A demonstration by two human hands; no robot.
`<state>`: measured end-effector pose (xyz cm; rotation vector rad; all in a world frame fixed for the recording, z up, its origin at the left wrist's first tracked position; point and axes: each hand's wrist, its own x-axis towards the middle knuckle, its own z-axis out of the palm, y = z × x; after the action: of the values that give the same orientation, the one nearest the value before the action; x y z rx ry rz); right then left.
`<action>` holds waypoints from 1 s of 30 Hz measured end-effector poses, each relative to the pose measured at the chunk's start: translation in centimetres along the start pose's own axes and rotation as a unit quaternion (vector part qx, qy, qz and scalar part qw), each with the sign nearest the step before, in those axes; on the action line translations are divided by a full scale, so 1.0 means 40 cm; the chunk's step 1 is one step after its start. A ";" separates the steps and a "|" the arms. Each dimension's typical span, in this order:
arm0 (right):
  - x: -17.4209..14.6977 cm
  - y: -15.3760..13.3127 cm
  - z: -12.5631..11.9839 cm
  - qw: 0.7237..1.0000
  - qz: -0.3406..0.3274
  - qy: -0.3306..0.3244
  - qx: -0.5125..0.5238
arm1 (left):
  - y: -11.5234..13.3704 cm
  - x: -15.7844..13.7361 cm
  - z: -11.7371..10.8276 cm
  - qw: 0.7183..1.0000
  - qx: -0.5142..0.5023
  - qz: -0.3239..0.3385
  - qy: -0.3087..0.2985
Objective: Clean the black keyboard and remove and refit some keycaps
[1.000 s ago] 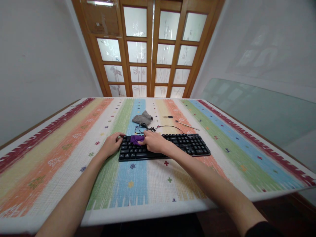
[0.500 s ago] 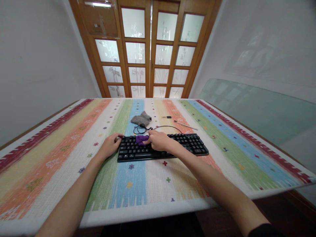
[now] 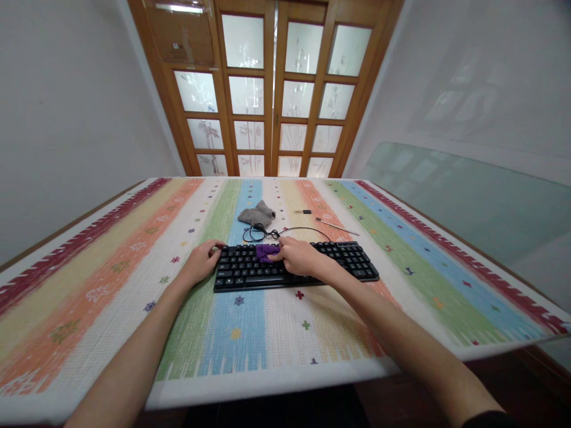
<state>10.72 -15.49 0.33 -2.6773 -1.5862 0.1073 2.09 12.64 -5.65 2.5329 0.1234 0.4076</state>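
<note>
A black keyboard [image 3: 267,280] lies on the striped tablecloth in front of me. My left hand [image 3: 201,261] holds its left end, with the fingers at the upper left corner. A crumpled purple cloth [image 3: 266,253] is under the fingers of my right hand [image 3: 300,257], which presses it on the keys left of the middle. The right fingers are closed on the cloth and hide part of the keys. Behind the keyboard lies its thin black cable [image 3: 307,229], partly coiled.
Just beyond the cable lies a grey fuzzy cloth [image 3: 257,214]. Right of it are a small brush-like item with a black end [image 3: 306,211] and a thin stick with a dark tip [image 3: 336,226]. The tablecloth [image 3: 285,351] reaches the table's front edge.
My right hand has slid a little to the right along the keys with the purple cloth. My left hand stays at the keyboard's left end.
</note>
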 end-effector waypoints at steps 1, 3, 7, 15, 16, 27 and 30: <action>-0.004 0.002 0.000 1.000 0.003 0.001 -0.001 | 0.000 0.000 0.000 1.000 0.000 -0.001 0.001; -0.012 0.006 0.001 1.000 0.009 0.002 -0.002 | -0.002 0.002 0.001 1.000 0.001 -0.001 0.003; -0.027 0.011 0.002 1.000 0.018 0.012 -0.004 | -0.004 0.002 0.001 1.000 0.003 0.000 0.006; -0.039 0.014 0.001 1.000 0.026 0.003 -0.016 | -0.002 0.001 0.000 1.000 0.004 0.004 0.004; -0.039 0.015 0.002 0.999 0.027 0.001 -0.016 | -0.002 0.001 0.000 1.000 0.004 0.005 0.003; -0.073 0.025 0.001 0.998 0.054 -0.008 -0.025 | 0.003 -0.001 -0.001 1.000 0.005 -0.001 0.006; -0.078 0.027 -0.001 0.998 0.058 -0.006 -0.022 | 0.006 -0.001 -0.003 1.000 0.006 0.000 0.008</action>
<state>10.18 -18.76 0.45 -2.8061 -1.4525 0.0932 2.01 12.50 -5.44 2.5412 0.1310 0.4280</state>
